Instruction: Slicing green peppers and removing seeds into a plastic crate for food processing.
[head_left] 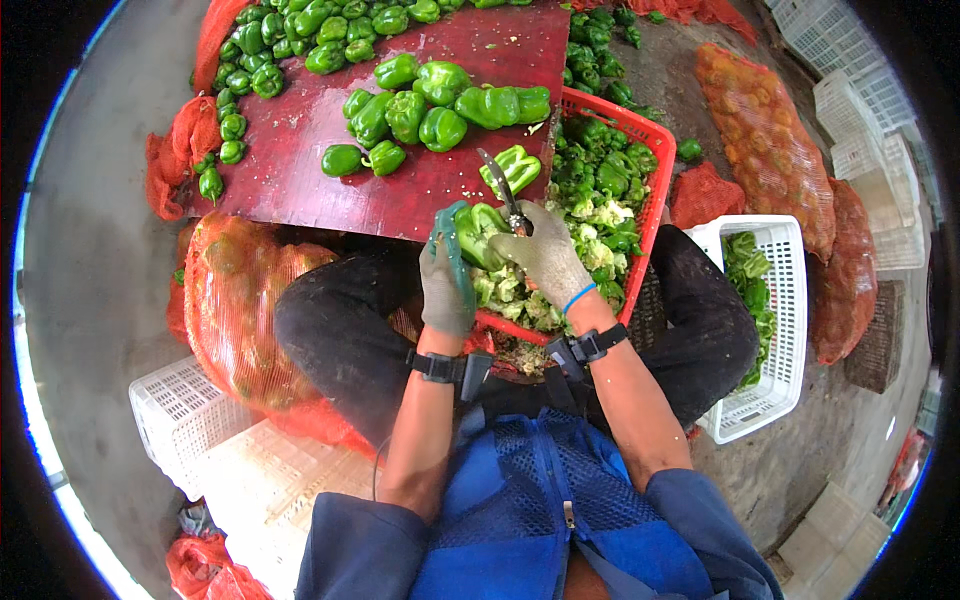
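Note:
My left hand (449, 278), in a grey and green glove, is closed around a cut green bell pepper (480, 236) just over the near edge of the red table. In my gloved right hand (548, 256) is a small knife (514, 208) with a dark curved blade pointing up and away; this hand is against the pepper's right side. Another cut pepper piece (515, 170), pale inside, lies on the table just beyond the blade. Below both hands stands a red crate (662, 150) full of pepper cores and trimmings.
Whole green peppers (420, 105) are grouped on the red table (290, 165), more piled at its far side. A white crate (790, 330) with peppers stands right. Full mesh sacks (240, 300) sit left, another (765, 140) at far right. White crates (185, 420) are stacked left of my legs.

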